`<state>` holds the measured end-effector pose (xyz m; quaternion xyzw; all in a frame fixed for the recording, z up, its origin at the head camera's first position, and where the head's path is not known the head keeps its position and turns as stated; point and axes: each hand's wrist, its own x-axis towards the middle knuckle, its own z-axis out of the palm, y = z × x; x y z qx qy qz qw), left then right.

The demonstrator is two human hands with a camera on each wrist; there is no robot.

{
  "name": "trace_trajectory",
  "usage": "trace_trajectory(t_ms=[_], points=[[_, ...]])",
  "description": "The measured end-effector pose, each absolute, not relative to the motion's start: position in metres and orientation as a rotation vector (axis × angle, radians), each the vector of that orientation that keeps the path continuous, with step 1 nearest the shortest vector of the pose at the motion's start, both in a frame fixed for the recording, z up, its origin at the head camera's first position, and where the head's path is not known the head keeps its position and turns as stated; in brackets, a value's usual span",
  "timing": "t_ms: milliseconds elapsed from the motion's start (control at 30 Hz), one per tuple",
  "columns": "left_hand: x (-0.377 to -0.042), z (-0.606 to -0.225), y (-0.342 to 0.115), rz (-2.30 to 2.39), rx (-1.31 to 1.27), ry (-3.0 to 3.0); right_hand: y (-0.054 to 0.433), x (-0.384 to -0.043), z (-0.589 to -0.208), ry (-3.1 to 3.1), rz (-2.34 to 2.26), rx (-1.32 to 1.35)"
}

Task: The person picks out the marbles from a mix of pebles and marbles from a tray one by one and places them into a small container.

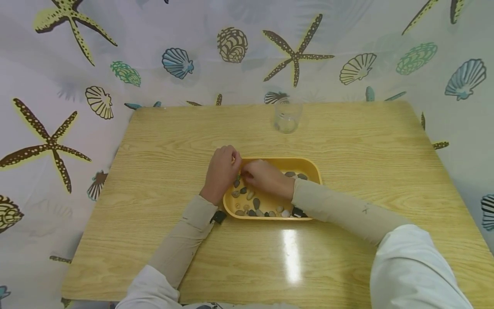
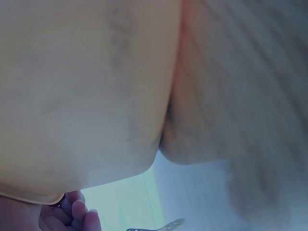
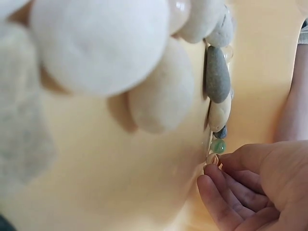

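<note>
A yellow tray (image 1: 283,162) sits on the wooden table with several stones lying in it. At its far left corner is my left hand (image 1: 224,169), fingers curled at the rim; in the left wrist view the curled fingers (image 2: 89,219) show beside that rim, partly hidden by it. My right hand (image 1: 266,176) reaches into the tray from the right. Its thumb and forefinger pinch a small cream piece with orange streaks (image 3: 214,160) close to the tray's wall, as the right wrist view shows. A green glass bead (image 3: 218,145) lies right beside those fingertips.
Beyond the tray, near the table's far edge, stands a clear glass jar (image 1: 287,118). Grey stones (image 1: 256,203) and a white stone (image 1: 285,213) lie along the tray's near side. Shell-patterned cloth (image 1: 239,81) hangs around the wooden table (image 1: 170,146).
</note>
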<state>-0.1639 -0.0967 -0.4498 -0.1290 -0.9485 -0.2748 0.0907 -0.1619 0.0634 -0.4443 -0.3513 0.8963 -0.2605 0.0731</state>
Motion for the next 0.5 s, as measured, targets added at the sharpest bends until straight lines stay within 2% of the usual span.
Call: trace_trajectory(t_ms=[500], points=[[-0.1634, -0.4489, -0.0968, -0.814, -0.387, -2.812, 0.0587, -0.1583, -0.4437, 2.747, -0.757, -1.065]])
